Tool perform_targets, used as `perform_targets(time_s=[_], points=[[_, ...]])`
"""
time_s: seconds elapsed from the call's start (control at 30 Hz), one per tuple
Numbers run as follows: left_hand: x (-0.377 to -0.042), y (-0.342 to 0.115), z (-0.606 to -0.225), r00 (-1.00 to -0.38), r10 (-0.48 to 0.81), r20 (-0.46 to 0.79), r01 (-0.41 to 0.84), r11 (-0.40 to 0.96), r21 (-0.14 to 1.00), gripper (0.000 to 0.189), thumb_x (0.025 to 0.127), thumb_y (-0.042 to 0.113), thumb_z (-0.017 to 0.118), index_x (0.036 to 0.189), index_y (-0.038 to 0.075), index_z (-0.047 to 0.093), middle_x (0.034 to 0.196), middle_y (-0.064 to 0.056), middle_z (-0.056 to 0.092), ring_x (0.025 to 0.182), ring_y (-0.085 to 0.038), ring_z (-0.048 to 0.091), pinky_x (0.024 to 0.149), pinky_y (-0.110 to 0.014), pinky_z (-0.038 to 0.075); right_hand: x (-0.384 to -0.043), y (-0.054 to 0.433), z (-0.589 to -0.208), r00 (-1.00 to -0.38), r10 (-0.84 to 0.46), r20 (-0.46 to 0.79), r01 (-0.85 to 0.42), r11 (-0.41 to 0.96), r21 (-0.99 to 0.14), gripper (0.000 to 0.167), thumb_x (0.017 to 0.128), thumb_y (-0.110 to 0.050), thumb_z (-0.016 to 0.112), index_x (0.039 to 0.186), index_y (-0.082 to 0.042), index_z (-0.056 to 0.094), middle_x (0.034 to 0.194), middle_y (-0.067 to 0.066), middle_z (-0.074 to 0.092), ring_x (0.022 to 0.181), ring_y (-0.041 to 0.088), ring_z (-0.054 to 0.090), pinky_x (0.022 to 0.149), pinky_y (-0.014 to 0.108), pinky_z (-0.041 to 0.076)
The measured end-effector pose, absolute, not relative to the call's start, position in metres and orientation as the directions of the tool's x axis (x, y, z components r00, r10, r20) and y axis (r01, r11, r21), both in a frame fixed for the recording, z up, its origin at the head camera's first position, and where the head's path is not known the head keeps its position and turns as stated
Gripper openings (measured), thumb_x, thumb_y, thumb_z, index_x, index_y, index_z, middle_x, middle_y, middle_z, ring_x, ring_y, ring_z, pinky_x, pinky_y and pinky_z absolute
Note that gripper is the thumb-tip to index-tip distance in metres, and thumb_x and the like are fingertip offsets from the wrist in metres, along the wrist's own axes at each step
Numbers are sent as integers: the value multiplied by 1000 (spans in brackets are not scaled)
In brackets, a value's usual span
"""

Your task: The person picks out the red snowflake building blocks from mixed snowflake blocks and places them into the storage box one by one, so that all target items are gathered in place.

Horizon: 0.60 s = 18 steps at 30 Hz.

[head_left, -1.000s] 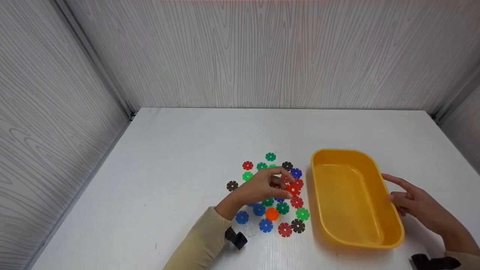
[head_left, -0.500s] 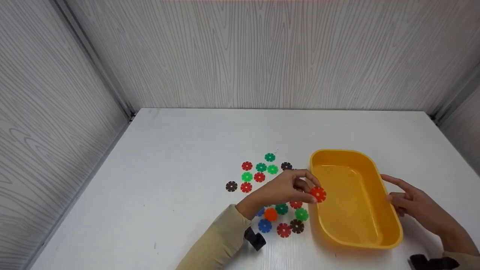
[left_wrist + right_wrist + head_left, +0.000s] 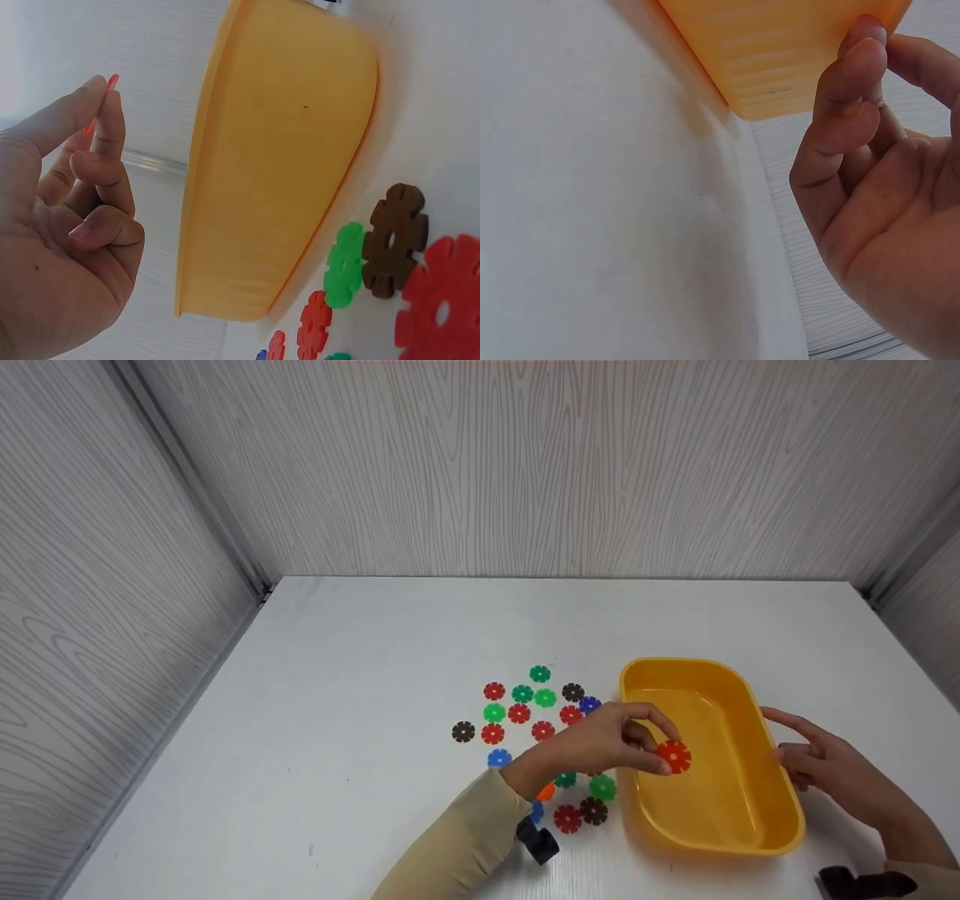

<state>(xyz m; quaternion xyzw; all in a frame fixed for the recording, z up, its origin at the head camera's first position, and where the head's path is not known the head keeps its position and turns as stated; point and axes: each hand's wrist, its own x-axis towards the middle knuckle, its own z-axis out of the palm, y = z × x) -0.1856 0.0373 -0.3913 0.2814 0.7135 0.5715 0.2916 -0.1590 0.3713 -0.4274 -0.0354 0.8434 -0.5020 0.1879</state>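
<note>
My left hand pinches a red notched plastic building disc between thumb and fingertip, over the left part of the yellow plastic tub. In the left wrist view, that red disc shows nearly edge-on at the fingertips, above the tub's rim. At the tub's right side my right hand holds the rim, thumb at the edge and index finger stretched along the outer wall. The right wrist view shows the right hand with its other fingers curled beside the tub's wall. The tub's visible floor is bare.
Several more notched discs lie flat left of the tub, among them a dark green disc, a brown disc and a light green disc. My left forearm covers some. A pale wood-grain wall backs the white table.
My left hand has lifted the red disc from the scattered discs and carried it right, across the tub's left rim. The right hand stays at the tub's right side.
</note>
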Motion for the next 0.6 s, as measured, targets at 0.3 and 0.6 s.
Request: perform_targets(time_s=[0.3, 0.6], points=[[-184, 48, -390, -648, 757, -88, 57, 163, 985, 27, 85, 10, 73, 110, 16, 64, 84, 1, 69, 74, -9, 64, 71, -15, 52, -158, 370, -426, -927, -230, -296, 147, 503, -852, 66, 102, -34, 46, 154, -9, 14, 65, -3, 46, 62, 19, 48, 61, 27, 43], [-186, 42, -395, -647, 757, -88, 77, 180, 981, 31, 84, 13, 74, 112, 16, 63, 80, 1, 66, 77, -18, 64, 75, -20, 54, -157, 373, -429, -924, -312, -221, 69, 434, -898, 57, 104, -24, 43, 154, -15, 18, 63, 2, 42, 60, 24, 43, 58, 33, 38]])
